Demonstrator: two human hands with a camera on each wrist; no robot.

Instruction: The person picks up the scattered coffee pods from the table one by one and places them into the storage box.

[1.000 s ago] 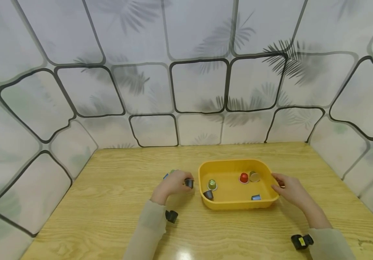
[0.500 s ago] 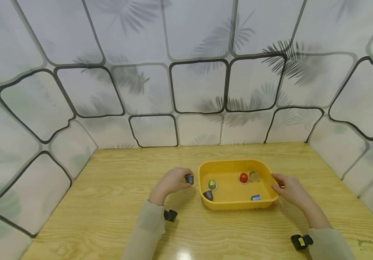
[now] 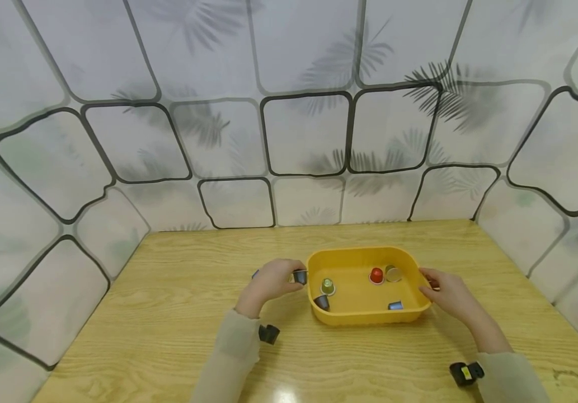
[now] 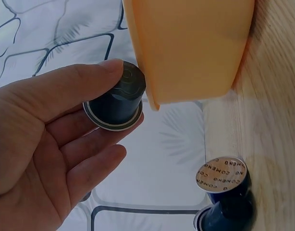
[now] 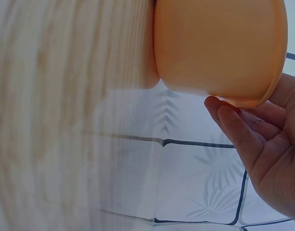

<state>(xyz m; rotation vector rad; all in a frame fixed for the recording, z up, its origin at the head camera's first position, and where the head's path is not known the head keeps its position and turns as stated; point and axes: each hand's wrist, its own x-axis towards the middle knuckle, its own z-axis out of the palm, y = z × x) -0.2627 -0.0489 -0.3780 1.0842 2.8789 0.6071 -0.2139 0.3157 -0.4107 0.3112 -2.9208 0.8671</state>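
My left hand [image 3: 272, 284] pinches a dark coffee capsule [image 4: 119, 102] between thumb and fingers, just outside the left rim of a yellow plastic bin [image 3: 361, 318]. In the left wrist view the capsule is right by the rim; whether they touch I cannot tell. At the bin's opposite end my right hand [image 3: 449, 291] grips the rim, thumb and fingers on either side of it. Inside the bin lie a green capsule [image 3: 327, 286], a dark capsule [image 3: 322, 303], a red capsule [image 3: 376, 275], a pale-lidded capsule [image 3: 393, 273] and a blue capsule [image 3: 395, 305].
Two dark blue capsules, one with a printed tan lid [image 4: 222, 174], sit on the wooden table [image 3: 178, 313] beyond my left hand, mostly hidden by it in the head view. A patterned cloth wall [image 3: 309, 201] encloses the table's back and sides.
My left hand has lifted the dark capsule slightly and carried it right, up to the bin's left rim. My right hand and the bin have stayed put.
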